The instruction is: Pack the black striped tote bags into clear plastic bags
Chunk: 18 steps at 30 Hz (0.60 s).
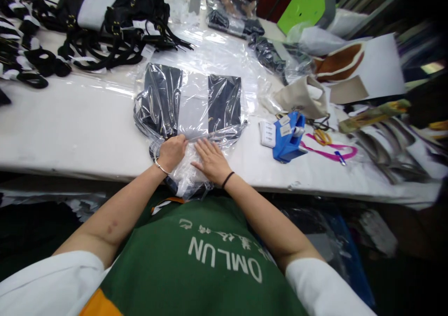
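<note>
A dark navy and grey bag wrapped in a clear plastic bag [191, 102] lies on the white table [70, 124] in front of me. My left hand [172, 151] is closed in a fist, gripping the plastic at its near open end. My right hand [211, 159] lies flat with fingers stretched out, pressing down the loose plastic flap that hangs over the table's front edge.
A blue tape dispenser [289, 136] and white labels [268, 134] sit to the right, with scissors and a pink lanyard [329, 150] beyond. Black bags with straps [115, 26] fill the far left. Beige pouch [304, 96], white box [367, 68], green object [306, 5] at far right.
</note>
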Available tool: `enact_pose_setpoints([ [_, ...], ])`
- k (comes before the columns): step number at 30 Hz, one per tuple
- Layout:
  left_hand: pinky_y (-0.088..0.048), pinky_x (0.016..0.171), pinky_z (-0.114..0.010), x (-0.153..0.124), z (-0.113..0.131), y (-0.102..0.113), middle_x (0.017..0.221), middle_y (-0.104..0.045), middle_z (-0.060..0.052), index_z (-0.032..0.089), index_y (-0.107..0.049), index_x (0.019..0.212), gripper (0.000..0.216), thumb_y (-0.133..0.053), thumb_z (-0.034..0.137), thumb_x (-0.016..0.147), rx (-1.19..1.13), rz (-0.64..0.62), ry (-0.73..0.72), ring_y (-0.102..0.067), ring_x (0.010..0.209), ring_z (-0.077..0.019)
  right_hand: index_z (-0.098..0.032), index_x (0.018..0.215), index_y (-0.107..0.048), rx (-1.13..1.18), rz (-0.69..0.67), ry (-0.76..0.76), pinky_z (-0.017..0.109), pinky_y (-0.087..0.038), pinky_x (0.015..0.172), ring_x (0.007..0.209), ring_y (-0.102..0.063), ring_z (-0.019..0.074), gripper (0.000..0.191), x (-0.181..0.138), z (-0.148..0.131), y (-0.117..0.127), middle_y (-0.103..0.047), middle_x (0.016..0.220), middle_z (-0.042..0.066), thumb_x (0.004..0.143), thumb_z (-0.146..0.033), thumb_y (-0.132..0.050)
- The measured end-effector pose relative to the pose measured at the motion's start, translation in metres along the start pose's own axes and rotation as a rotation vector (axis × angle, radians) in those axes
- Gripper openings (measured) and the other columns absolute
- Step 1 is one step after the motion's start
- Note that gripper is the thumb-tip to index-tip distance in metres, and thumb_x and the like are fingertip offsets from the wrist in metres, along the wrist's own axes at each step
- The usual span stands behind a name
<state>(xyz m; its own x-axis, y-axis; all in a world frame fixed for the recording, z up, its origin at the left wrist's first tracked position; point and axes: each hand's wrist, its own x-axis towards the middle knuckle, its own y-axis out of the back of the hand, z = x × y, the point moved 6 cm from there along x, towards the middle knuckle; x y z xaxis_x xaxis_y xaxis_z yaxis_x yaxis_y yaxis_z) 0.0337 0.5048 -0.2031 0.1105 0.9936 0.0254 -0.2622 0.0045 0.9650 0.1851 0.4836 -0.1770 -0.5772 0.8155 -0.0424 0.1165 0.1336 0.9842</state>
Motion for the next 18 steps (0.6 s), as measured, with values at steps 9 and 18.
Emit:
enact_pose_setpoints([
  [9,-0.045,0.078,-0.032,0.000,0.002,-0.001,0.097,-0.070,-0.013,0.015,-0.062,0.101,0.029,-0.040,0.035,0.100,0.045,-0.010,-0.022,-0.066,0.094,-0.0258,-0.011,0.155,-0.029,0.019,-0.123,0.021,0.046,-0.008,0.125,0.152,-0.018,0.0260,0.076,-0.023,0.013,-0.033,-0.024,0.162,0.012,0.097,-0.059,-0.040],
  [18,-0.048,0.081,-0.030,0.005,-0.008,0.010,0.091,-0.071,-0.007,0.019,-0.063,0.090,0.023,-0.047,0.035,0.096,-0.187,0.102,-0.029,-0.066,0.087,-0.0210,-0.019,0.135,-0.059,0.493,0.446,-0.305,0.047,-0.036,0.116,0.141,-0.042,0.0254,0.045,-0.058,0.078,0.009,-0.053,0.145,0.013,0.100,-0.040,-0.042],
])
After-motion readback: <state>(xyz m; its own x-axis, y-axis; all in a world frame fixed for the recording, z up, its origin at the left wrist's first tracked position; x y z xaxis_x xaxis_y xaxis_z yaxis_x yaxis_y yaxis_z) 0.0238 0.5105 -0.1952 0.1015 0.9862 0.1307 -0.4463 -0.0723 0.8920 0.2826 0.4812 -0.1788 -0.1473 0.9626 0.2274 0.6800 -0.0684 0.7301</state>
